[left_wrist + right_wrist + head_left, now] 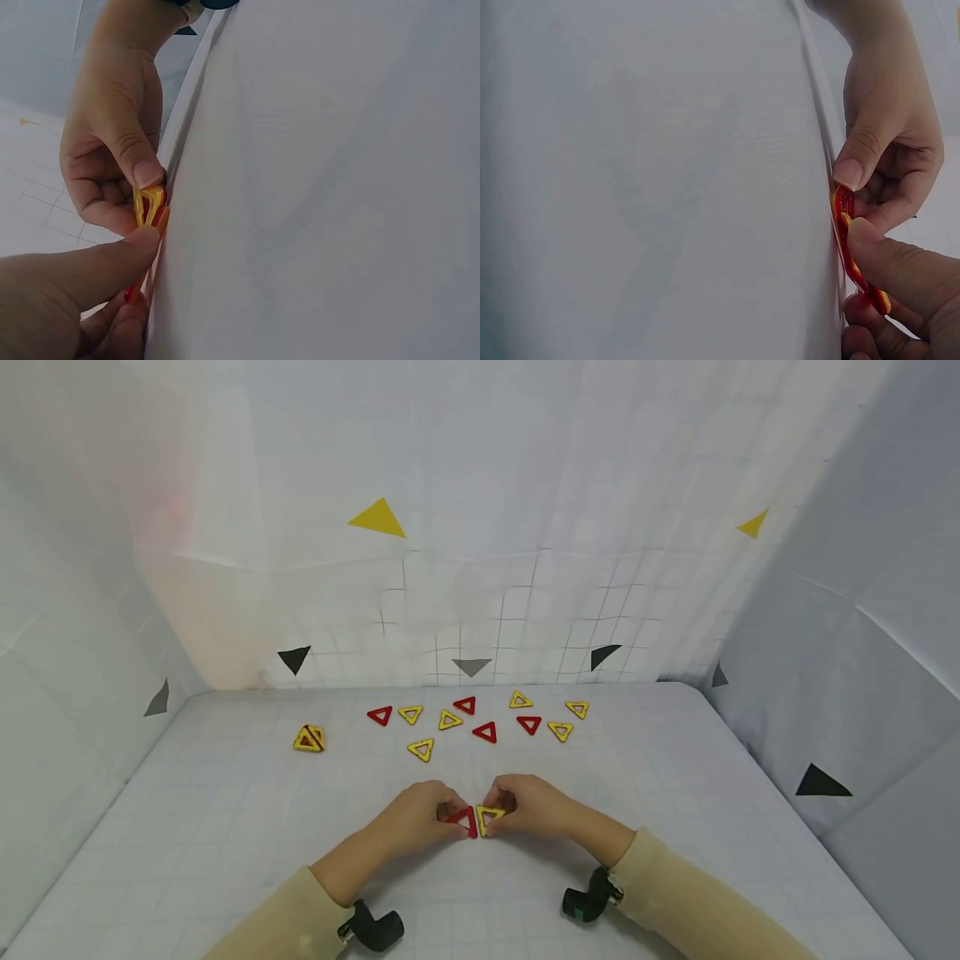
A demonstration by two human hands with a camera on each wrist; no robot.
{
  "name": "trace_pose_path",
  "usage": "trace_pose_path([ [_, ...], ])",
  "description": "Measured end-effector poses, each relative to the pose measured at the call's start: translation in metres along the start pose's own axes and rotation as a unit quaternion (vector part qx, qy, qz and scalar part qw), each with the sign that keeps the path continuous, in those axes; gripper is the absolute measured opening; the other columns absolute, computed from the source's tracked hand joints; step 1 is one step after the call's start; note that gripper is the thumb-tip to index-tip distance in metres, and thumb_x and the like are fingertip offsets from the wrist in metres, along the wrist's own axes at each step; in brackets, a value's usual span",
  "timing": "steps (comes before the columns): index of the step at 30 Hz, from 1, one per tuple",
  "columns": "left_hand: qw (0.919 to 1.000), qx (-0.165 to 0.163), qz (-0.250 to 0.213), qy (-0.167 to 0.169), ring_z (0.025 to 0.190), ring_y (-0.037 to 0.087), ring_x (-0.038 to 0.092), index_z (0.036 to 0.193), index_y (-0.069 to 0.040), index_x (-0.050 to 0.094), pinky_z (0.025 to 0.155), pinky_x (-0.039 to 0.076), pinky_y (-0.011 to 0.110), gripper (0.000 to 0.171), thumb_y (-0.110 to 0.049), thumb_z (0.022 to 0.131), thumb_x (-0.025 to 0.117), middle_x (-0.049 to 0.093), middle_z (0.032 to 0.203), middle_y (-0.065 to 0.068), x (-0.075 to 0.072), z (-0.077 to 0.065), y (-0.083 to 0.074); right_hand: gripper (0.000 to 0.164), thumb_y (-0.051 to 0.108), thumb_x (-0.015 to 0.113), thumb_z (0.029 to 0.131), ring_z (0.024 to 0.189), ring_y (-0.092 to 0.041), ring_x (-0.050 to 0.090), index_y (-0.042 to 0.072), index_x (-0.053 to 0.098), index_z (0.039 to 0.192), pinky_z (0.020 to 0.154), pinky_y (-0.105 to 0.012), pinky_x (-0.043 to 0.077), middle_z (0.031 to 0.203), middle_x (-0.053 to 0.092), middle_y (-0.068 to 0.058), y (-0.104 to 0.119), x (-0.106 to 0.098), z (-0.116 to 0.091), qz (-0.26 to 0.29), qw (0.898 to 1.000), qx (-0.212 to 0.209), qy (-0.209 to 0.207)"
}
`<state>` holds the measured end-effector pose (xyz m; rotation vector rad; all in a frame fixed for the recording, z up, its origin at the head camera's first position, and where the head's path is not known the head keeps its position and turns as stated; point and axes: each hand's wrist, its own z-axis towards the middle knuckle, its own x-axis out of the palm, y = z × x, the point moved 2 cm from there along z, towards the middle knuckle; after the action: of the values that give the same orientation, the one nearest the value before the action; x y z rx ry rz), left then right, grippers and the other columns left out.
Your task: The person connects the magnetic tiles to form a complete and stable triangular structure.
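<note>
In the head view my left hand (pixel 422 817) pinches a red triangle frame (pixel 471 821) between thumb and fingers. My right hand (pixel 534 808) pinches a yellow triangle frame (pixel 482 823) the same way. The two triangles stand side by side low over the table, a straight edge of each facing the other with a thin gap showing in this view. Both wrist views show the thumbs close together, with the yellow triangle (pixel 152 201) and the red triangle (pixel 843 201) overlapping between the fingertips.
Several loose red and yellow triangle frames, among them a red one (pixel 485 732) and a yellow one (pixel 422 749), lie scattered across the back of the white table (pixel 225 827). A small cluster of joined triangles (pixel 309 738) lies at the left. White curtains (pixel 480 460) enclose the table.
</note>
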<state>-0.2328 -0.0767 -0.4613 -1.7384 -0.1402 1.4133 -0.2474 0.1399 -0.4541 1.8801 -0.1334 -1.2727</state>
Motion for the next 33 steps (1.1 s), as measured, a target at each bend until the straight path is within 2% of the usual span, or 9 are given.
trace_pose_path([
  [7,1.0,0.001,0.003,-0.002,0.074,0.005,0.055,0.102,-0.012,0.076,0.07,0.048,0.025,0.023,-0.023,0.083,0.084,0.062,0.082,-0.011,0.0013,0.0008,-0.0001,0.027,0.027,0.085,0.081,0.08,-0.01,0.058,0.017,0.066,0.097,0.072,-0.026,0.05,0.088,0.064,0.01,-0.0021,0.002,0.002,-0.012,1.0,-0.011,-0.004],
  [16,1.0,0.007,0.005,-0.001,0.075,0.005,0.054,0.105,-0.01,0.076,0.07,0.048,0.025,0.024,-0.021,0.085,0.082,0.061,0.082,-0.01,0.0014,0.0009,-0.0027,0.028,0.03,0.086,0.081,0.078,-0.01,0.058,0.02,0.065,0.097,0.071,-0.026,0.051,0.084,0.063,0.011,-0.0019,0.0015,0.0009,-0.015,1.0,0.005,-0.009],
  [20,0.9997,0.015,0.02,-0.005,0.076,0.005,0.054,0.106,-0.01,0.076,0.07,0.048,0.025,0.024,-0.02,0.085,0.082,0.059,0.085,-0.008,0.0018,0.0009,-0.0037,0.028,0.031,0.086,0.081,0.078,-0.01,0.057,0.021,0.065,0.097,0.071,-0.026,0.05,0.084,0.062,0.011,-0.0027,0.0005,-0.0002,-0.017,1.0,0.005,-0.011],
  [27,0.9984,0.028,0.046,-0.018,0.086,0.008,0.056,0.105,-0.011,0.077,0.077,0.049,0.028,0.023,-0.018,0.084,0.083,0.062,0.095,-0.004,0.0016,0.002,-0.0051,0.027,0.029,0.085,0.081,0.079,-0.01,0.057,0.022,0.066,0.099,0.071,-0.026,0.05,0.084,0.061,0.012,-0.0031,-0.0013,-0.002,-0.028,1.0,0.0,-0.012],
  [33,0.9988,0.019,0.042,-0.016,0.09,0.01,0.057,0.105,-0.012,0.076,0.083,0.05,0.031,0.024,-0.019,0.084,0.083,0.062,0.098,-0.004,0.0021,0.0025,-0.0027,0.026,0.029,0.085,0.081,0.077,-0.01,0.057,0.022,0.067,0.098,0.069,-0.026,0.05,0.082,0.062,0.011,-0.0025,-0.002,-0.0028,-0.031,0.999,0.003,-0.015],
])
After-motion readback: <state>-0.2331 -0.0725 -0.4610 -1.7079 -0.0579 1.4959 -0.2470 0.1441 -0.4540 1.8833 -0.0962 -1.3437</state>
